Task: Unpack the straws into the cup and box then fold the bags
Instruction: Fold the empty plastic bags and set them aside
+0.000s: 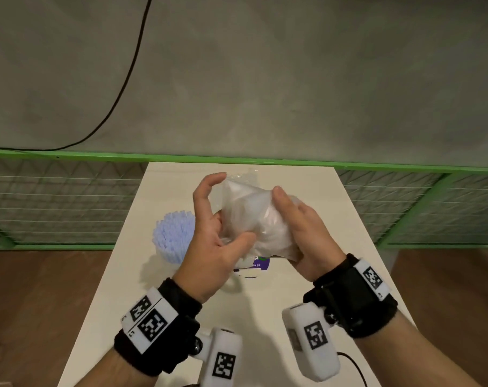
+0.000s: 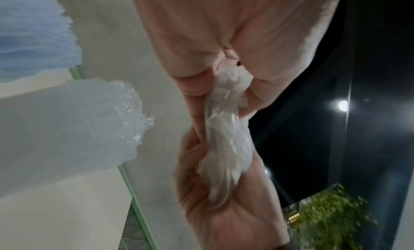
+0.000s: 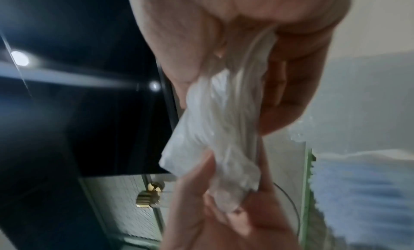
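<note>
Both hands hold a crumpled clear plastic bag [image 1: 254, 216] above the middle of the white table [image 1: 335, 219]. My left hand [image 1: 212, 241] grips its left side, thumb pressed into the plastic and index finger arched over the top. My right hand [image 1: 301, 224] curls round its right side. In the wrist views the bag is bunched [image 2: 226, 147] and squeezed [image 3: 219, 138] between the two palms. A bundle of pale blue straws [image 1: 173, 236] stands upright to the left. A white container with a purple label [image 1: 254, 268] lies mostly hidden under the hands.
A green-framed mesh fence [image 1: 69, 202] runs behind and beside the table, with a grey wall above it and a black cable [image 1: 125, 79] hanging on the wall. Wooden floor shows on both sides. Clear plastic with a crinkled edge [image 2: 100, 121] shows left of the palm.
</note>
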